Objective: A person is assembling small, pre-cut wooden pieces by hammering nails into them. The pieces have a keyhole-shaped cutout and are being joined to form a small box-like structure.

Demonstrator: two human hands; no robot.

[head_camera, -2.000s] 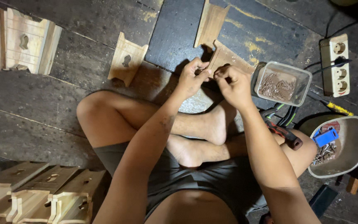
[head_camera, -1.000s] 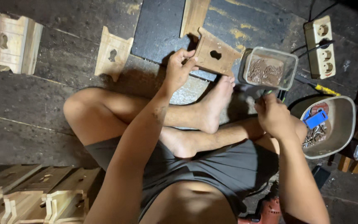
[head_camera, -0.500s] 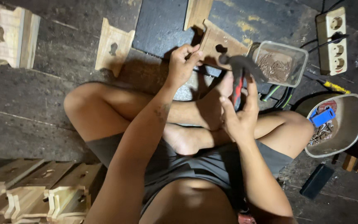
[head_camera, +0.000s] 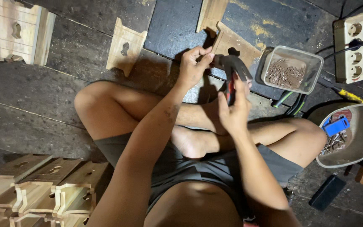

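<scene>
While you sat cross-legged on the plank floor (head_camera: 30, 109), head view: your left hand (head_camera: 192, 67) had its fingers pinched together at the edge of a notched wooden panel (head_camera: 236, 44), on something too small to make out. Your right hand (head_camera: 232, 111) gripped the red handle of a hammer (head_camera: 234, 67), fingers wrapped shut, its dark head just beside the left fingertips. A clear tub of nails (head_camera: 291, 69) sat near the panel's right.
</scene>
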